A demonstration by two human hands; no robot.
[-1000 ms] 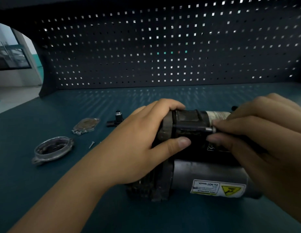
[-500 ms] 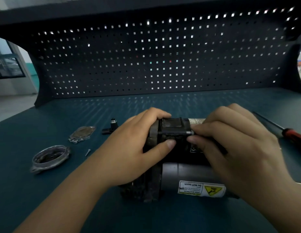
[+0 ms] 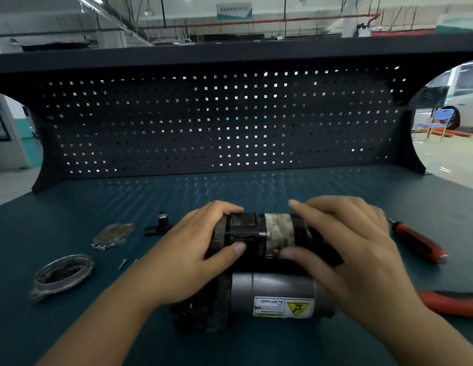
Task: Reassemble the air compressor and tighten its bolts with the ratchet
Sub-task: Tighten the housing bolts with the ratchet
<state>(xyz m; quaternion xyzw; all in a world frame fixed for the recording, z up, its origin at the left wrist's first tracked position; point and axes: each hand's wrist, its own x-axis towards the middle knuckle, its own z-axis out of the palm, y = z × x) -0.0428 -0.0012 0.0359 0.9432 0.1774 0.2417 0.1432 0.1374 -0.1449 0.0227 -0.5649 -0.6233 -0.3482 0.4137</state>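
Observation:
The air compressor (image 3: 277, 286) lies on its side on the teal bench, grey motor barrel with a yellow warning label toward me. My left hand (image 3: 193, 249) grips its dark left end, thumb in front and fingers over the top. A bolt (image 3: 263, 235) sticks out of the black upper block, its head bare. My right hand (image 3: 343, 244) lies over the upper cylinder just right of the bolt. Its fingers are fairly straight, its thumb is at the front, and it is blurred.
Left of the compressor lie a metal ring cover (image 3: 62, 276), a flat plate (image 3: 112, 235), a black fitting (image 3: 160, 224) and a small screw (image 3: 122, 263). A red-handled screwdriver (image 3: 417, 243) and red pliers (image 3: 451, 302) lie at the right. A pegboard (image 3: 216, 122) closes the back.
My right hand has let go of the bolt it was pinching and shifted right, leaving the bolt head exposed. My head has lifted, showing more of the pegboard and hall.

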